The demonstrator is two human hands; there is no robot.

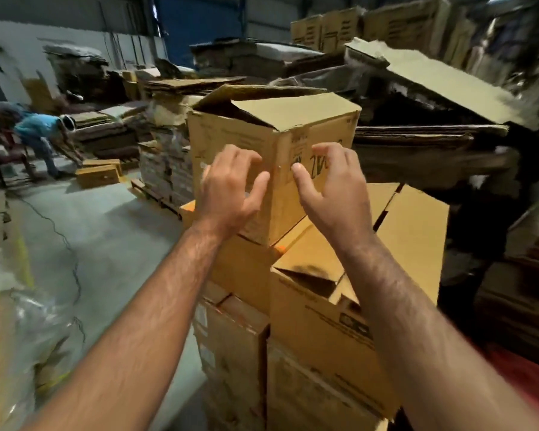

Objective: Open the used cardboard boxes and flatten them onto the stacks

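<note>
A tall brown cardboard box [280, 132] stands upright on top of a pile of boxes, one corner turned toward me, its top flaps loosely folded with a gap at the left. My left hand [231, 185] is spread in front of its left face, fingers relaxed. On the other side of the corner, my right hand [330, 181] hovers before the right face with fingers loosely bent. Neither hand grips anything; whether they touch the box I cannot tell. Under it lies a lower box [324, 306] with a flap sunk in.
Stacks of flattened cardboard [430, 135] rise at the right and back. A strapped pile [165, 169] sits on a pallet left of the box. A person in a blue shirt [41, 132] bends over at far left. Plastic wrap [35, 331] lies at lower left on the concrete floor.
</note>
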